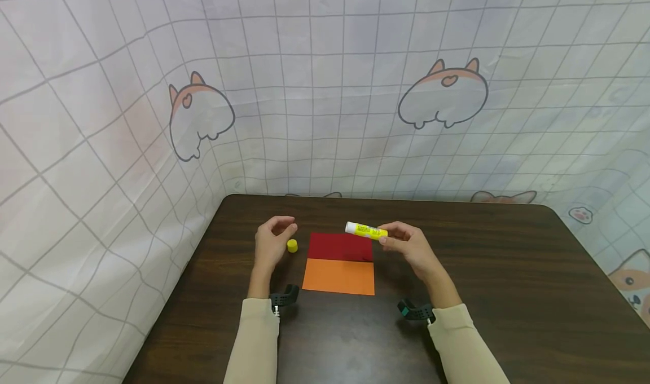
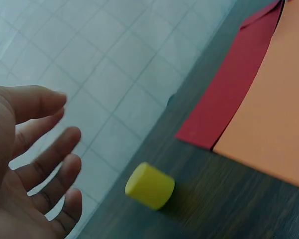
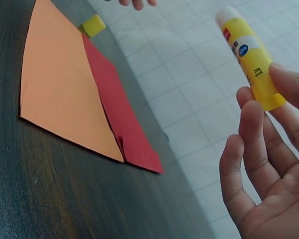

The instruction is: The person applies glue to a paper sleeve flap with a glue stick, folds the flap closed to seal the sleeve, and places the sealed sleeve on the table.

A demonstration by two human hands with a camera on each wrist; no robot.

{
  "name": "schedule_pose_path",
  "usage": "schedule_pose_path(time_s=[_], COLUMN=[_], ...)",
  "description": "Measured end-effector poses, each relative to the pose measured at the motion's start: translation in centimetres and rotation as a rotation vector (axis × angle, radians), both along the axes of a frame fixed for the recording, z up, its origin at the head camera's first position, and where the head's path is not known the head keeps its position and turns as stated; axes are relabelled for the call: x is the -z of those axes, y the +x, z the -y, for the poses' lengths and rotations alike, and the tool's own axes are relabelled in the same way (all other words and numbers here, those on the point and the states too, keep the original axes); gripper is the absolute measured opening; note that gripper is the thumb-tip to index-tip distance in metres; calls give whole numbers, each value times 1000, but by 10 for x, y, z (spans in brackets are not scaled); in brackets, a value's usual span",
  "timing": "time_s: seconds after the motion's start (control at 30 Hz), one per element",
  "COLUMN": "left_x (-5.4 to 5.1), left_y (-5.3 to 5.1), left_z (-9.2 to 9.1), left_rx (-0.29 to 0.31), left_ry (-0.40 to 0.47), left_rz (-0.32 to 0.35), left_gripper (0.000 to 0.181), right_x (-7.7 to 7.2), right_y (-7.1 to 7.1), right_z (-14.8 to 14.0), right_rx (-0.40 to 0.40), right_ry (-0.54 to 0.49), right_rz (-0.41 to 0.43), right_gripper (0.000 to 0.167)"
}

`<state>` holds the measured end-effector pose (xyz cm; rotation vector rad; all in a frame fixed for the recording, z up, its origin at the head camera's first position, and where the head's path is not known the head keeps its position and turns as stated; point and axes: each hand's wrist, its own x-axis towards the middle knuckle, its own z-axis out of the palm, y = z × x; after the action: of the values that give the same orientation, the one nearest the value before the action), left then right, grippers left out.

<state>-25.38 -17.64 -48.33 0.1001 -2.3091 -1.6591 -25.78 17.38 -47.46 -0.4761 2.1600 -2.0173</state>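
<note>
My right hand (image 1: 412, 247) pinches a yellow glue stick (image 1: 369, 232) near its base, above the dark red paper. The white end of the glue stick (image 3: 244, 55) points away from the palm in the right wrist view. A yellow cap (image 1: 292, 246) stands on the table just beside my left hand (image 1: 271, 243). That hand holds nothing, its fingers loosely bent and apart from the cap (image 2: 150, 186) in the left wrist view. Between the hands lie a dark red sheet (image 1: 330, 246) and an orange sheet (image 1: 338, 277), edge to edge.
The papers and cap are on a dark wooden table (image 1: 497, 271). A white grid-patterned curtain (image 1: 325, 102) with corgi drawings hangs behind the table and along its left side. Each wrist wears a black band (image 1: 285, 297).
</note>
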Motion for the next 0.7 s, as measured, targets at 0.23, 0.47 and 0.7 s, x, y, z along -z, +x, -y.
schedule_pose_path(time_s=[0.23, 0.47, 0.7], left_x=[8, 14, 19], left_y=[1, 2, 2], left_z=[11, 15, 15], left_rx=[31, 86, 100], left_ry=[-107, -189, -234], left_rz=[112, 220, 251], left_gripper=[32, 44, 41], right_x=[2, 3, 3], right_y=[-1, -1, -1], right_z=[-2, -3, -3], right_rx=[9, 14, 19], right_ry=[1, -4, 6], right_rz=[12, 20, 22], right_gripper=[37, 37, 37])
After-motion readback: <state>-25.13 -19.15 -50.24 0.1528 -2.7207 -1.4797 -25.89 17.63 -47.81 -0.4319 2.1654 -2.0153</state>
